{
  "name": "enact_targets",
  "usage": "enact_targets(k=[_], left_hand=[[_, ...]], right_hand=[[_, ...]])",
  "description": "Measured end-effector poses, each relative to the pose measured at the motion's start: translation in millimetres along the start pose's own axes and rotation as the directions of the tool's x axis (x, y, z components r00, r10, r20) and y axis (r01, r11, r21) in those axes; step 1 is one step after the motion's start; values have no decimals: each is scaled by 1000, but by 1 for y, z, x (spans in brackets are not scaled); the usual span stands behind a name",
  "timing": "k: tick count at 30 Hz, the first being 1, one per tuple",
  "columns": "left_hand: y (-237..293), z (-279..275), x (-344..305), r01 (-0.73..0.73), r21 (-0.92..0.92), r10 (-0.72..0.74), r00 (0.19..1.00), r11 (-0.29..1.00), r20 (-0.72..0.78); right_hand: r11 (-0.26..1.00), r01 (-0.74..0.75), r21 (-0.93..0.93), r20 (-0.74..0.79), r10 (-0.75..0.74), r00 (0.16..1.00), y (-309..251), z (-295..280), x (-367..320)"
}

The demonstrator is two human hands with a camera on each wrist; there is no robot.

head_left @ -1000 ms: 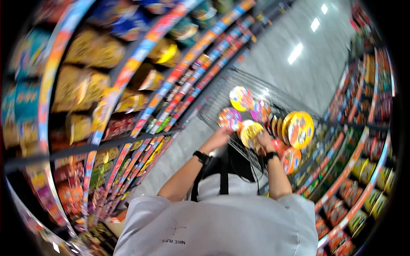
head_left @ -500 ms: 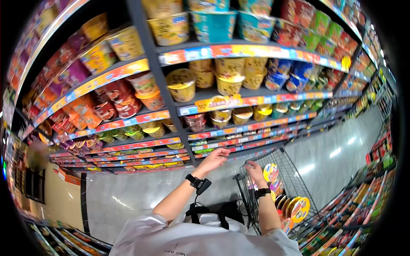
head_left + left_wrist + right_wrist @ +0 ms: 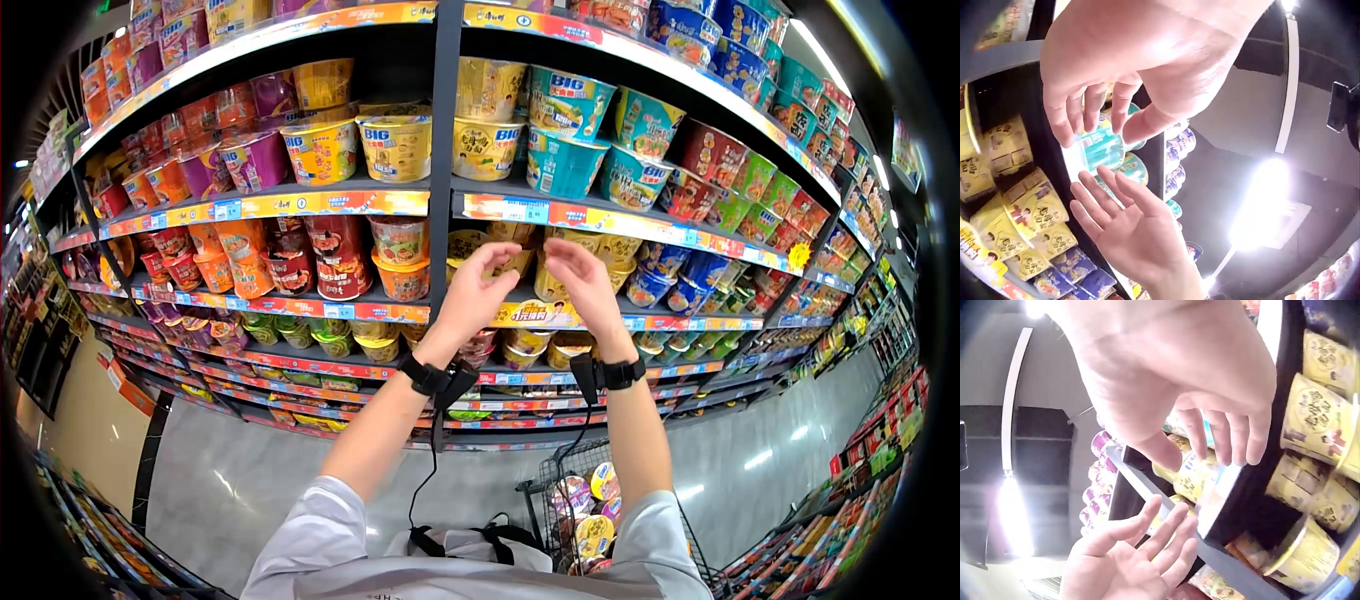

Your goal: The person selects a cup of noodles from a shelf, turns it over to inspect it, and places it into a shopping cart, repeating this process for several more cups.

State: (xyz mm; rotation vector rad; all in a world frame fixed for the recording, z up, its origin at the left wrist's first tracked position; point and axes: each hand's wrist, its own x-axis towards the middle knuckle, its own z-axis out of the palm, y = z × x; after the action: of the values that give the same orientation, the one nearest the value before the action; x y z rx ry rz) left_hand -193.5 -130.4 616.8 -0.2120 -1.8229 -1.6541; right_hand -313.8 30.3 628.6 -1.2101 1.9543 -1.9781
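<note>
My left hand (image 3: 481,292) and right hand (image 3: 588,290) are raised side by side before the shelves, fingers loosely bent and nothing in either. Behind them on a middle shelf stand yellow instant noodle cups (image 3: 615,262), partly hidden by the fingers. The right wrist view shows those yellow cups (image 3: 1317,415) close beside the right hand, one of them tipped over. On the shelf above are teal noodle buckets (image 3: 567,160) and yellow noodle buckets (image 3: 395,147). In the left wrist view the right palm (image 3: 1138,240) faces the camera, fingers spread.
A wire shopping cart (image 3: 545,500) with several noodle cups (image 3: 594,536) stands low at my right side. A dark upright post (image 3: 446,120) divides the shelving. Cables hang from both wrist cameras. Another stocked shelf (image 3: 790,555) runs behind at lower right.
Both hands have left the cart and risen to the middle shelf; the right hand let go of a yellow-lidded noodle cup in the cart. The view has turned from the cart toward the shelves.
</note>
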Motion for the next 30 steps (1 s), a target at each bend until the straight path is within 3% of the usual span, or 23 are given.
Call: enact_targets(k=[1, 8, 12, 16, 20, 22, 24, 27, 30], left_hand=[[15, 3, 7, 23, 0, -23, 1000, 1000, -10], [30, 12, 74, -168, 159, 197, 962, 973, -189], [37, 17, 106, -90, 99, 114, 957, 991, -267], [35, 20, 137, -182, 152, 221, 928, 971, -302], [40, 12, 166, -222, 435, 382, 866, 872, -324], [45, 9, 178, -220, 430, 374, 873, 875, -313], [48, 5, 189, -160, 396, 298, 900, 904, -317], [35, -13, 215, -135, 420, 285, 905, 897, -317], [43, -9, 222, -31, 510, 252, 894, 860, -371]], right_hand=[[996, 86, -18, 37, -85, 996, -9, -1, 12], [985, 167, 52, 164, -173, 971, -51, -19, 73], [974, 189, 129, 198, -212, 957, -57, -22, 110], [952, 220, 212, 179, -259, 949, -74, -5, 131], [939, 218, 267, 184, -272, 945, -89, 10, 158], [938, 200, 283, 108, -239, 965, -98, 19, 167], [937, 135, 321, 149, -191, 970, -101, 22, 174], [943, 131, 307, 38, -150, 988, -96, 33, 198], [929, 91, 358, 145, -151, 978, -86, 40, 226]])
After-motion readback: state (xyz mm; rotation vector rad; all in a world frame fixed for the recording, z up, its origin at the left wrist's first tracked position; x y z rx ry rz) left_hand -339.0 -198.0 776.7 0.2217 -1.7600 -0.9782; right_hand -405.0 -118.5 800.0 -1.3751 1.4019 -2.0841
